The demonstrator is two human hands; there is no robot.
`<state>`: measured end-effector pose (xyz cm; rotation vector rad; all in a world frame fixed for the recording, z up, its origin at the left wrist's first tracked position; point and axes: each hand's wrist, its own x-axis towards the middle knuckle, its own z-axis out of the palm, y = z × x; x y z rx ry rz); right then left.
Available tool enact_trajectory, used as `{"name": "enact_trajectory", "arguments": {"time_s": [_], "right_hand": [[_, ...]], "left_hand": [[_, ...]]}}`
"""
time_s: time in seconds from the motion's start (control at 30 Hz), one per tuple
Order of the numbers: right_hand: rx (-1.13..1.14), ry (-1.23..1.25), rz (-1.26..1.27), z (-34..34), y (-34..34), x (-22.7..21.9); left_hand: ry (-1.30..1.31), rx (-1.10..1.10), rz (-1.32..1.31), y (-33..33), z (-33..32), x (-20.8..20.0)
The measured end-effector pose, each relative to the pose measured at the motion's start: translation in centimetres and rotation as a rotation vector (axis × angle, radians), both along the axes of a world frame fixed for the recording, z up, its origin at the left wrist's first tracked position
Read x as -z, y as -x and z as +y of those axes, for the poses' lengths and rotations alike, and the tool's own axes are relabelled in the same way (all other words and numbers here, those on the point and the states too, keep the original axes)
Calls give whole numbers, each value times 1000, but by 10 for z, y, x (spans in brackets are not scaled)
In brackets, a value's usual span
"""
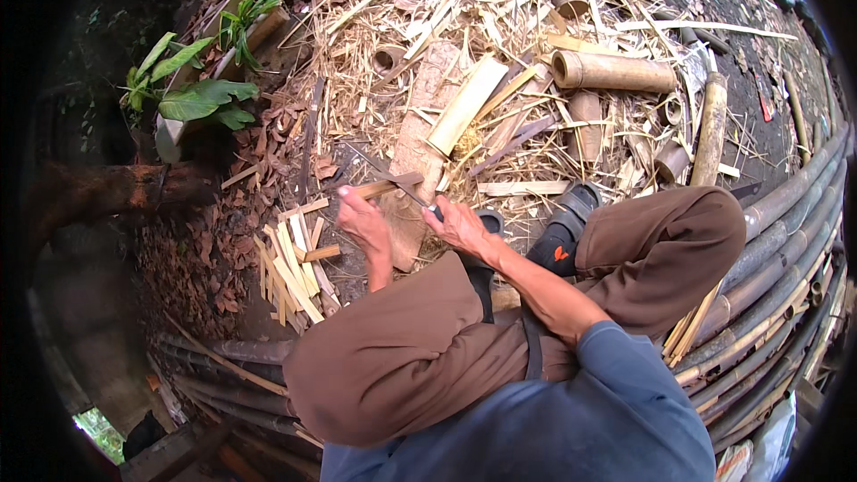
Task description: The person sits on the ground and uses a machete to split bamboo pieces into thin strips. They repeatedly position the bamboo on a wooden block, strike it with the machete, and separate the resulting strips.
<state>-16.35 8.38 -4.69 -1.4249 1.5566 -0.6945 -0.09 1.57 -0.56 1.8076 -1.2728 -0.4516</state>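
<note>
My left hand is closed around the near end of a short split bamboo strip. In my right hand is a knife, gripped by its dark handle, with its long thin blade pointing up and to the left. The blade crosses the strip, but whether it cuts into the bamboo I cannot tell. Both hands are over a worn wooden plank lying lengthwise between my legs and the shavings. A pile of short split bamboo pieces lies left of my left hand.
A wide split bamboo piece rests across the plank. Beyond it, shavings surround a thick bamboo tube and several short cut sections. Long bamboo poles line the right side. Leafy plants and dry leaves are at the left.
</note>
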Motion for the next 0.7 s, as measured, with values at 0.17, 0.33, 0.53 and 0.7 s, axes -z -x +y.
{"name": "enact_trajectory", "arguments": {"time_s": [0.17, 0.33, 0.53, 0.7], "right_hand": [[-35, -125, -228, -7, -12, -35], [-31, -124, 118, 15, 28, 32], [-20, -164, -192, 18, 17, -13], [16, -110, 4, 33, 40, 15]], "left_hand": [[-30, -12, 22, -8, -9, -12], [-109, -19, 33, 9, 3, -25], [-8, 19, -21, 3, -6, -20], [-41, -14, 65, 5, 0, -23]]}}
